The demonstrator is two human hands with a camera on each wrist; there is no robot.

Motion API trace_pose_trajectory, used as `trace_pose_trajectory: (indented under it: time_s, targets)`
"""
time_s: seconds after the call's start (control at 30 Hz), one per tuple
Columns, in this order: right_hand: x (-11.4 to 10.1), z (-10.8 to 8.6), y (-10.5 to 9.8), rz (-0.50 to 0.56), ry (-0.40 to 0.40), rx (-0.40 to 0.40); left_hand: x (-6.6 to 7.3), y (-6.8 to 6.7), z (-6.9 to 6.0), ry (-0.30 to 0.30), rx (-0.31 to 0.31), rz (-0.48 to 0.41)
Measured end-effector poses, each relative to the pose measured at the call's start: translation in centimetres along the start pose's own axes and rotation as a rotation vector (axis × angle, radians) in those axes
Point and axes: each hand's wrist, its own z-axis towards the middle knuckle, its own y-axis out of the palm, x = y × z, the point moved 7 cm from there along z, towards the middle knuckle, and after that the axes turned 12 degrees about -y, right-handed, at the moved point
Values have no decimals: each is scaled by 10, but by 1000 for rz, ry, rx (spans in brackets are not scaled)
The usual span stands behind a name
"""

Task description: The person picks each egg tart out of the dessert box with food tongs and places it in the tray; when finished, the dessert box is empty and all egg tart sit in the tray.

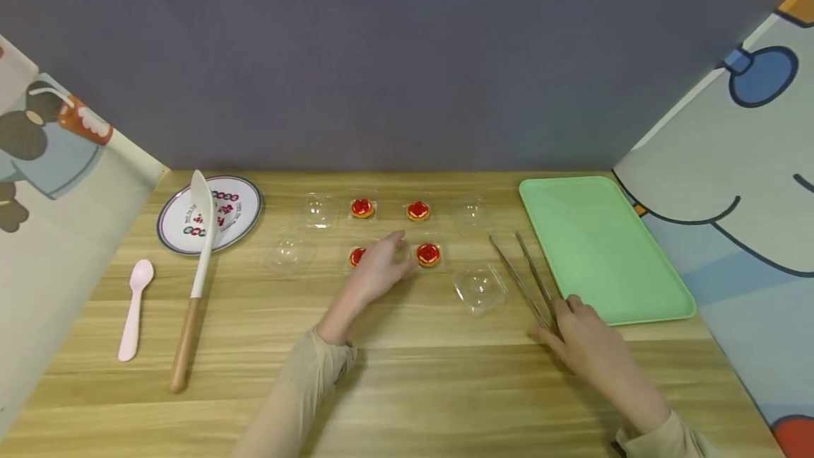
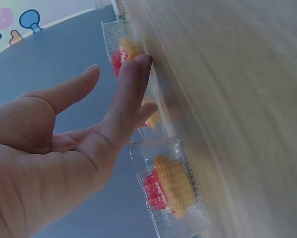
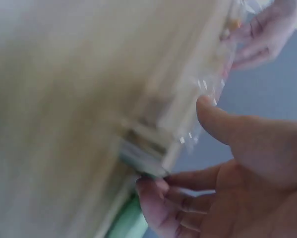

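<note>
Several small tarts with red topping sit in clear plastic boxes mid-table. My left hand point(image 1: 380, 271) is above the front pair, its fingers extended and holding nothing. It partly covers the front-left tart point(image 1: 355, 257), while the front-right tart point(image 1: 428, 254) is just right of its fingertips. In the left wrist view, a tart point(image 2: 170, 186) shows through its box beside the hand. My right hand point(image 1: 581, 338) is at the near end of metal tongs point(image 1: 521, 278), whose arms spread apart. In the blurred right wrist view, its fingertips point(image 3: 150, 191) are by the tongs, its thumb standing apart.
A green tray point(image 1: 610, 253) lies at the right. Clear lids point(image 1: 480, 288) flank the tarts. On the left are a printed plate point(image 1: 172, 221), a white spatula with a wooden handle point(image 1: 186, 345) across it, and a pink spoon point(image 1: 131, 316). A dark wall point(image 1: 394, 76) rises behind.
</note>
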Motion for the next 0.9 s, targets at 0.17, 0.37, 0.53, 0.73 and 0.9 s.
trace_pose_trajectory:
  time_s: [0.17,0.37,0.53,0.73,0.9]
  targets:
    - [-6,-9,9,-36,-14,80,1,-1,2,-13,-29,-28]
    - [2,-14,4,44,19,146,1,3,4,-1,-72,-74]
    - [14,-18,-15,68,24,302,1,6,6,7,-83,-56]
    - [33,-22,-34,146,-62,443,0,7,9,2,-102,-103]
    - [53,-29,-43,266,18,445,1,7,10,4,-110,-131]
